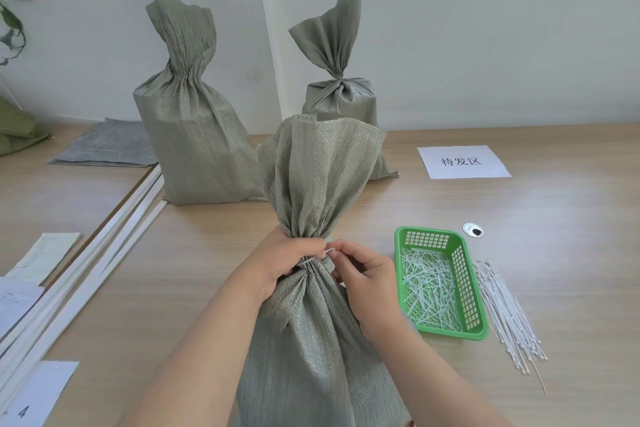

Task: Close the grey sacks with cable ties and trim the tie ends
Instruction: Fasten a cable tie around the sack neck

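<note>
Cinching is the step in hand: the left hand point(289, 258) is clenched around the gathered neck of the nearest grey sack point(311, 322), which stands upright at the near edge of the counter point(554, 218), while the right hand point(360, 274) has its fingers point(337, 250) pinched on the free end of a white cable tie point(308, 262) looped round that neck. The sack's long axis runs vertical, its open mouth fanning upward above the tie; the tie lies roughly level across it, tail pointing right and slightly up. Next, I judge, comes a firm pull to the right until the loop bites, then trimming, though no cutter is visible. A green basket point(440, 282) of offcuts sits just right, with spare ties point(505, 315) beside it. Two more sacks point(194, 135) stand behind.
</note>
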